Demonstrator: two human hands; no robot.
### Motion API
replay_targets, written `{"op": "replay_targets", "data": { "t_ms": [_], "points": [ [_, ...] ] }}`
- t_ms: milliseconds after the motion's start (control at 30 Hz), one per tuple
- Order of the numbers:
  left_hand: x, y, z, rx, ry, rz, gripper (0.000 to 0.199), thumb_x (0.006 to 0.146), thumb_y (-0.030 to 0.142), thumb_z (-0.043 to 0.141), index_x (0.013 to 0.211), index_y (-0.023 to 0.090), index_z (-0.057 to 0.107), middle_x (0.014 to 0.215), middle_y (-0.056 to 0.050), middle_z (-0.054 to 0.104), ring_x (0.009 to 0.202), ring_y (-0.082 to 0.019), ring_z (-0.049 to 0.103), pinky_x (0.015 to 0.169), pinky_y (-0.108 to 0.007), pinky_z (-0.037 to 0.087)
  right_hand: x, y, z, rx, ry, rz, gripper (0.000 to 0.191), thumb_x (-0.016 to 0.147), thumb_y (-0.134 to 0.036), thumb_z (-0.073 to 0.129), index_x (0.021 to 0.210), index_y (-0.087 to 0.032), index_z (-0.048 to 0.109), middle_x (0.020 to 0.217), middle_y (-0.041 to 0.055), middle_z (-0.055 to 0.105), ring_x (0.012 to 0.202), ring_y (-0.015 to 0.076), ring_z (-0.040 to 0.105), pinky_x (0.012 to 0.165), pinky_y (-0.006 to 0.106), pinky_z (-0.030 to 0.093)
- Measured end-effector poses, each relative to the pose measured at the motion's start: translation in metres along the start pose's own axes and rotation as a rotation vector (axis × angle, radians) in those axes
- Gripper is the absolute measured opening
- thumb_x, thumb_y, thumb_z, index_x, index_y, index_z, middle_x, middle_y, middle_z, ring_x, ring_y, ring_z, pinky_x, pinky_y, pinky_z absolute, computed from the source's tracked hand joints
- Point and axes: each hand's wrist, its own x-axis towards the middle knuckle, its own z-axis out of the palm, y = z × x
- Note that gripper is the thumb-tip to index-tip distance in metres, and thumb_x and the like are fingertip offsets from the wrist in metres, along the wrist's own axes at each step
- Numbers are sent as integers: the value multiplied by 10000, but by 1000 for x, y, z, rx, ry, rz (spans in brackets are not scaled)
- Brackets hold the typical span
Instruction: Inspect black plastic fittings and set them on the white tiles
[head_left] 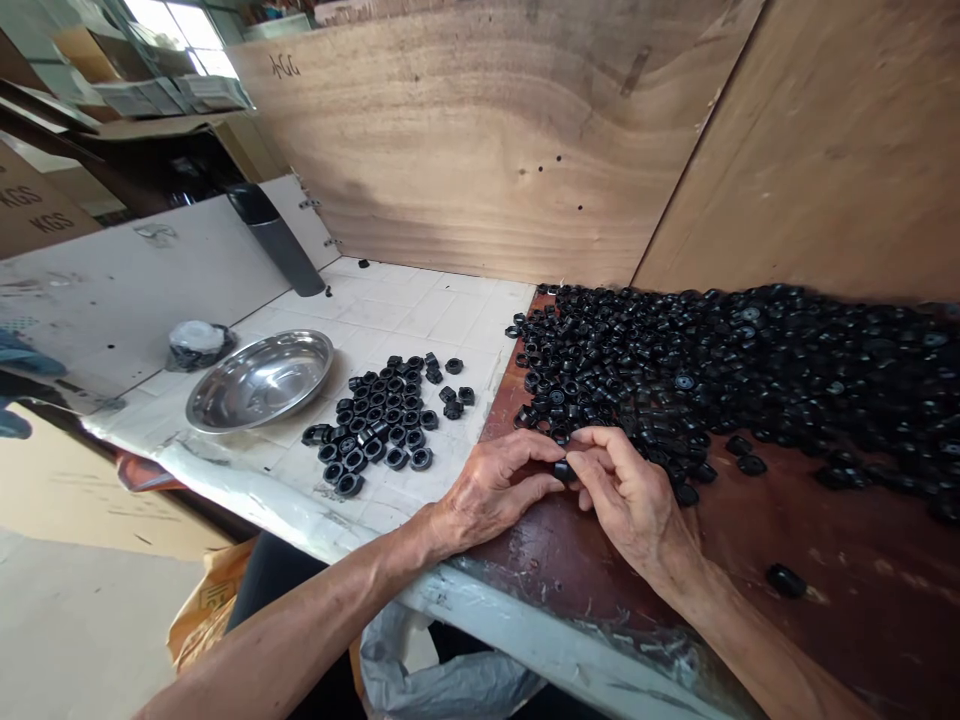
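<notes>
Between the fingertips of my left hand (504, 488) and my right hand (624, 492) is one small black plastic cap (562, 470). Both hands pinch it just above the brown board (525, 555), near the table's front. Fingers cover most of the cap, so its details are hidden. Left of my left hand, a cluster of black ring-shaped caps (382, 410) lies on the white surface, many with their openings up. Behind and right of my right hand spreads a big heap of similar black caps (750, 350). A single black cap (786, 580) lies apart at the right.
A shallow steel bowl (262, 385) stands on the white surface (420, 300) at the left. Behind it are a dark grey bottle (277, 240) and a white-topped small container (196, 340). Plywood boards (487, 140) wall the back. A grey plastic bag (427, 670) hangs below the front edge.
</notes>
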Motion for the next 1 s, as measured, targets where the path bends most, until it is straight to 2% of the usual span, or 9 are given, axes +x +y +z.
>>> {"op": "replay_targets", "data": {
  "t_ms": [167, 233, 333, 500, 633, 733, 767, 867, 1000],
  "points": [
    [1, 3, -1, -74, 65, -105, 196, 909, 244, 696, 1096, 189, 702, 1114, -85, 712, 1023, -205, 691, 950, -352, 563, 1, -5, -6, 9, -73, -95, 147, 964, -324, 573, 1059, -220, 616, 847, 19, 715, 716, 161, 676, 681, 256, 526],
    [1, 5, -2, -68, 43, -97, 191, 910, 233, 692, 1094, 188, 706, 1114, -83, 711, 1027, -204, 686, 961, -352, 557, 1, -5, -6, -45, -88, -82, 181, 982, -341, 542, 894, -215, 636, 709, -4, 668, 612, 145, 627, 626, 255, 489],
    [1, 5, -2, -76, 32, -102, 207, 900, 218, 696, 1105, 184, 704, 1116, -83, 705, 1028, -203, 682, 957, -347, 559, 1, -5, -5, -128, -75, -61, 462, 1030, -403, 431, 619, -220, 534, 535, -20, 532, 496, 129, 521, 552, 270, 415],
    [2, 7, -1, -111, 82, -146, 185, 893, 215, 698, 1073, 174, 707, 1099, -82, 706, 1001, -201, 689, 919, -335, 575, 0, -5, -6, -79, -76, -87, 239, 1001, -395, 518, 968, -202, 655, 693, -19, 622, 624, 145, 577, 640, 259, 453],
    [2, 9, 0, -119, 90, -177, 187, 886, 228, 704, 1064, 174, 708, 1070, -74, 713, 980, -201, 695, 900, -333, 585, 1, -3, -8, -120, -55, -85, 289, 982, -398, 566, 774, -210, 638, 666, -8, 611, 618, 152, 561, 635, 273, 441],
    [2, 9, 0, -162, 126, -208, 212, 881, 237, 709, 1083, 171, 698, 1055, -73, 711, 948, -196, 700, 876, -329, 593, 2, -2, -7, -75, -46, -117, 204, 949, -364, 613, 1070, -208, 668, 787, 3, 673, 700, 170, 618, 695, 275, 481],
    [2, 9, 0, -173, 114, -212, 212, 883, 244, 707, 1082, 170, 698, 1060, -74, 711, 949, -196, 702, 879, -331, 593, 2, -1, -7, -79, -51, -135, 198, 954, -354, 605, 1073, -210, 670, 796, 6, 679, 701, 171, 622, 702, 277, 484],
    [3, 9, 1, -191, 94, -224, 205, 879, 267, 712, 1060, 171, 699, 1054, -71, 712, 940, -195, 707, 876, -331, 596, 2, 0, -7, -162, -49, -159, 295, 992, -368, 546, 759, -216, 646, 679, 8, 639, 615, 161, 580, 652, 288, 454],
    [3, 9, 2, -248, 129, -256, 211, 868, 261, 721, 1052, 164, 688, 1013, -67, 714, 933, -199, 708, 871, -335, 595, 2, -2, -8, -155, -46, -183, 202, 973, -365, 574, 865, -216, 658, 771, 25, 680, 702, 180, 615, 692, 297, 468]
  ]
}}
